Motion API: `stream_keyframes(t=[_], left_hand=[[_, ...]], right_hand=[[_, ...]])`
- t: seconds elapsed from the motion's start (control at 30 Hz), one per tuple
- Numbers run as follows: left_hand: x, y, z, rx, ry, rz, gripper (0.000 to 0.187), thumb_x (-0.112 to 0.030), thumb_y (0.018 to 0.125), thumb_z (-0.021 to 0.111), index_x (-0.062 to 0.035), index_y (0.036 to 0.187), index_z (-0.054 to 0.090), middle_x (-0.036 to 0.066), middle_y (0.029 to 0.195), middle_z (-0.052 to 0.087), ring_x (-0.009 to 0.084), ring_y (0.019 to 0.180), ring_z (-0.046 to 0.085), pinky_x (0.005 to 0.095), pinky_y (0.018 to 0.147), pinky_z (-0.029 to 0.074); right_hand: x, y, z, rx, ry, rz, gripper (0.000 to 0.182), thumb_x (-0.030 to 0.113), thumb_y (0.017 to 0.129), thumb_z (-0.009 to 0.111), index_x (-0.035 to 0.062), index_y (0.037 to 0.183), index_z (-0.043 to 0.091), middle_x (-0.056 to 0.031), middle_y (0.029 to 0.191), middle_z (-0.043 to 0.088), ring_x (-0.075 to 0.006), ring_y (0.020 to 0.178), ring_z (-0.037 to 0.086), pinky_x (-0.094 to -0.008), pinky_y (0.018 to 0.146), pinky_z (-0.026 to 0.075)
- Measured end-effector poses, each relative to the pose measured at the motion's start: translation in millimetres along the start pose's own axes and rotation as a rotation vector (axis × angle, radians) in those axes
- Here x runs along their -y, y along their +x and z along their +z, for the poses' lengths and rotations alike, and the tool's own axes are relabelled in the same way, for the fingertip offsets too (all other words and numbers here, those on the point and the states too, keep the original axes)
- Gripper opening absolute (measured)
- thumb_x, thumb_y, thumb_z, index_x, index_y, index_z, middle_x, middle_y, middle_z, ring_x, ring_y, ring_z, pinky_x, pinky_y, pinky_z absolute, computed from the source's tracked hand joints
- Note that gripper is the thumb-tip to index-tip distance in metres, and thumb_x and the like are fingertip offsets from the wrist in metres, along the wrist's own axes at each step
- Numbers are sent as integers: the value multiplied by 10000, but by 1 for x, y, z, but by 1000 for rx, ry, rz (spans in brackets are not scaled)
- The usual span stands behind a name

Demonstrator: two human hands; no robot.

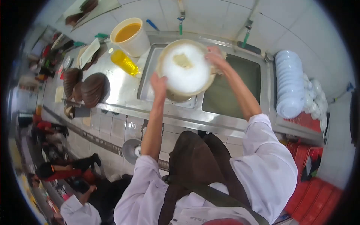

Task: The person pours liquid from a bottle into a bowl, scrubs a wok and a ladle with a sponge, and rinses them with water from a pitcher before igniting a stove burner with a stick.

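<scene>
A foamy pot (186,69) sits tilted over the left basin of the sink (221,108). The left hand (159,84) grips its near rim; the right hand (215,57) clasps its far rim. A yellow bottle (125,62) lies left, beside a bucket (130,36).

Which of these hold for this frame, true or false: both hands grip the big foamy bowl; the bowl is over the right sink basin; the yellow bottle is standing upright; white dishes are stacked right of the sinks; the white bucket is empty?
1. Both the left hand and the right hand grip the foamy bowl: true.
2. The bowl is over the right basin: false, it is over the left one.
3. The yellow bottle stands upright: false, it lies on its side.
4. The white dishes are stacked right of the sinks: true.
5. The white bucket is empty: false, it holds orange-yellow liquid.
</scene>
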State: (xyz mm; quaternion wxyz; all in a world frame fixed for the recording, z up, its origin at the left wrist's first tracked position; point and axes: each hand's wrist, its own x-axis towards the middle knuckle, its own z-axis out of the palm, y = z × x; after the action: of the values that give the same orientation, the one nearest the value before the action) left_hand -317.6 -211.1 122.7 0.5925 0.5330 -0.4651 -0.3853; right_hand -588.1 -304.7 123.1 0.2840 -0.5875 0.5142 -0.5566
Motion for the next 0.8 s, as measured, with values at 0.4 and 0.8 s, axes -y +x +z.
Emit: stream_keyframes(t=[0.4,0.8], left_hand=[[68,94,158,78,187,33,347,-24,661,532,40,999,573,147,911,607,244,854,572,349,783,440],[65,76,141,139,172,-248,352,-211,851,485,-20,1134,399,111,1077,465,211,875,523,345,630,471]], right_hand=[[-215,97,-82,60,-189,134,262,138,593,581,-3,809,626,-163,789,620,-264,758,594,-363,712,478],[-166,-29,-132,-459,-83,467,310,336,766,608,52,679,520,-66,622,582,-217,597,569,-359,568,465]])
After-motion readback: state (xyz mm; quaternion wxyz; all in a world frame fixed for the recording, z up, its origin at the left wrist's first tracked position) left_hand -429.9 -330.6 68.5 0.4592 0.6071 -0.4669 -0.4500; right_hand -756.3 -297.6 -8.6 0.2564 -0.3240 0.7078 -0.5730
